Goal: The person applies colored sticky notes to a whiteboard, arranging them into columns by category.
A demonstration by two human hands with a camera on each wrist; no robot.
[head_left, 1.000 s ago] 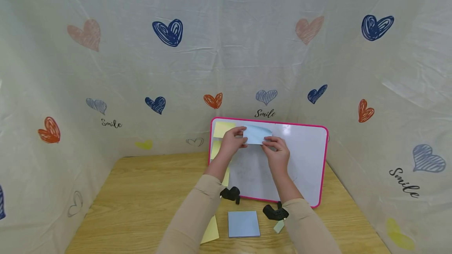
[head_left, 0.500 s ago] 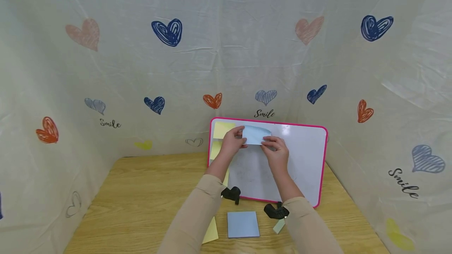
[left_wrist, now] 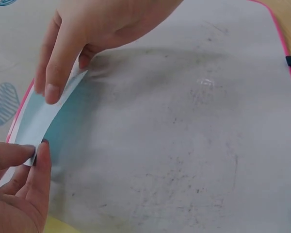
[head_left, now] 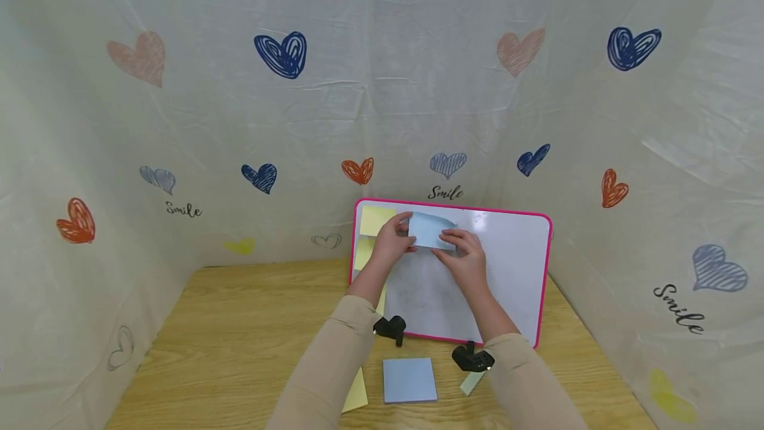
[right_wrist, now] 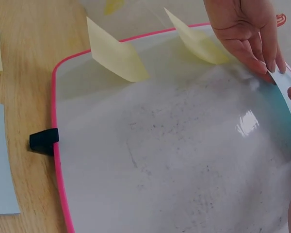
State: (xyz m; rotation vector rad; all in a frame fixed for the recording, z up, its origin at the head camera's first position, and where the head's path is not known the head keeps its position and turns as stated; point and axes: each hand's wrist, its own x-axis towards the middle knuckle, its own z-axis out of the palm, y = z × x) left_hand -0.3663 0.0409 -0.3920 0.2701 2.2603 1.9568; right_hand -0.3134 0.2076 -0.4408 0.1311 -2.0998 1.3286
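Near the top of a pink-rimmed whiteboard, a light blue sticky note is held up, its sheet bent away from the board in the left wrist view. My left hand pinches one corner between thumb and fingers, clearly seen in the left wrist view. My right hand rests extended fingers on the note's front at the right end, its thumb apart below the lower edge. Left of the note, several yellow sticky notes stick to the board, partly hidden by the left arm; their free ends curl outward in the right wrist view.
On the wooden table, a blue sticky-note pad lies before the board. A yellow pad is beside it, partly under the left sleeve. A small pale green strip lies near the right sleeve. Black feet project from the board's edge.
My right hand's thumb has slid left and down off the note's lower right corner, while its fingers stay on the note. The left hand keeps its pinch. The view shifts slightly.
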